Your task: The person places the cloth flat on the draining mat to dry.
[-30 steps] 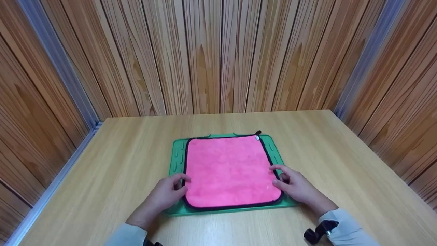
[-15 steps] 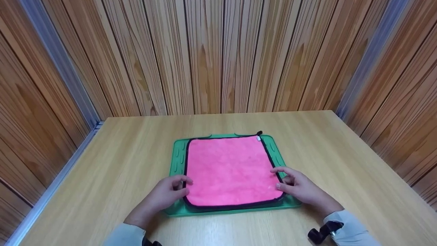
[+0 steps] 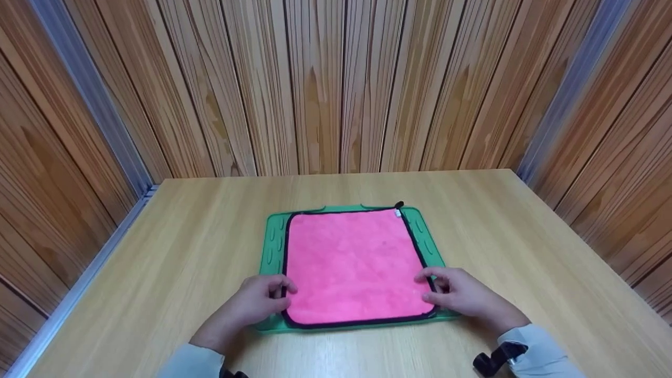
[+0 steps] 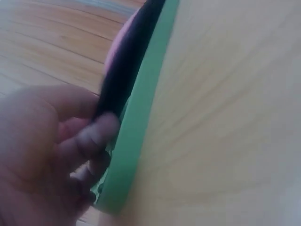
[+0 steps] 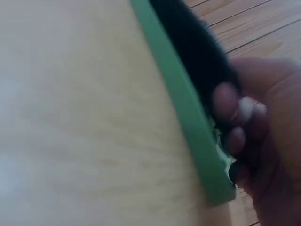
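A pink cloth (image 3: 354, 262) with a black border lies spread over a green tray (image 3: 272, 247), covering most of it. My left hand (image 3: 262, 298) pinches the cloth's left edge near its front corner. On the opposite side my right hand (image 3: 462, 294) pinches the right edge, also near the front. In the left wrist view, thumb and fingers close on the cloth's dark border (image 4: 127, 61), beside the tray's wall (image 4: 136, 127). The right wrist view shows the right fingers at the dark border (image 5: 193, 47), just inside the tray's rim (image 5: 181, 103).
The tray stands on a light wooden table (image 3: 210, 236). Wood-plank walls (image 3: 315, 89) enclose the table's back and both sides. A small white tag (image 3: 398, 213) and a black loop (image 3: 399, 205) are at the cloth's far right corner.
Both hands have slid a little toward the table's front along the cloth's side edges. The cloth's near edge sits slightly lower in view than half a second ago. The tray stays put.
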`<control>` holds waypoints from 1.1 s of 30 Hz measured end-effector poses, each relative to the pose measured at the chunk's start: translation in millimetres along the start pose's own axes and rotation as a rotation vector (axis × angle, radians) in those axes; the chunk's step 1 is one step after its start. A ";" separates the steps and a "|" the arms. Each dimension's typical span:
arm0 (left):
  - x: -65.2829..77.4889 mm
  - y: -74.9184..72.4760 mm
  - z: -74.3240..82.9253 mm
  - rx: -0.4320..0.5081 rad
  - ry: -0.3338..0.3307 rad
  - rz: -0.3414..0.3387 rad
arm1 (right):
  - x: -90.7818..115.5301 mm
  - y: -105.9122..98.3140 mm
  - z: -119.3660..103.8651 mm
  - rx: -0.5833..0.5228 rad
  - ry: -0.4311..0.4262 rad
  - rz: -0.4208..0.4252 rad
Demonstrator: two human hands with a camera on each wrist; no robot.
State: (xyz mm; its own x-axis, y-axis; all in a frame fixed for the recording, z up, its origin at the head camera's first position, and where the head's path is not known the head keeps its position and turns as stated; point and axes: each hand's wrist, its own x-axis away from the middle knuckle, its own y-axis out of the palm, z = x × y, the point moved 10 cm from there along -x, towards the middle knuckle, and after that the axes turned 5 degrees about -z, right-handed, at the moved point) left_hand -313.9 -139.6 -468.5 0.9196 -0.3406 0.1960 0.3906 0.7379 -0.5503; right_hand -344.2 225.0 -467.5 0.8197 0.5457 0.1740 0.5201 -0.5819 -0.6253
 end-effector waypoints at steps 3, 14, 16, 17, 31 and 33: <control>0.5 -2.1 8.9 -0.161 -0.005 0.060 | -2.7 -0.2 -5.0 0.135 0.035 0.024; -6.1 6.8 73.8 -0.586 -0.057 0.407 | -37.7 -2.7 -56.8 0.196 0.050 0.321; -8.0 13.1 83.7 -0.586 -0.022 0.424 | -42.7 -1.7 -64.7 0.193 0.030 0.349; -8.9 15.6 86.0 -0.579 -0.009 0.425 | -43.8 -2.1 -66.7 0.196 0.028 0.358; -23.0 -15.0 24.1 -0.437 -0.297 0.355 | -41.6 -34.6 -8.2 0.149 0.291 0.385; -24.7 -14.7 18.7 -0.404 -0.304 0.340 | -43.3 -33.9 -3.8 0.104 0.304 0.374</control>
State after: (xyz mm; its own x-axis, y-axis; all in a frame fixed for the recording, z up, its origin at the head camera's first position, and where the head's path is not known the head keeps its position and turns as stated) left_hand -341.5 -131.2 -450.1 0.9842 0.1013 0.1453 0.0802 0.4763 -0.8756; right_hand -396.4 218.8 -450.9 0.9866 0.1015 0.1276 0.1630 -0.6322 -0.7575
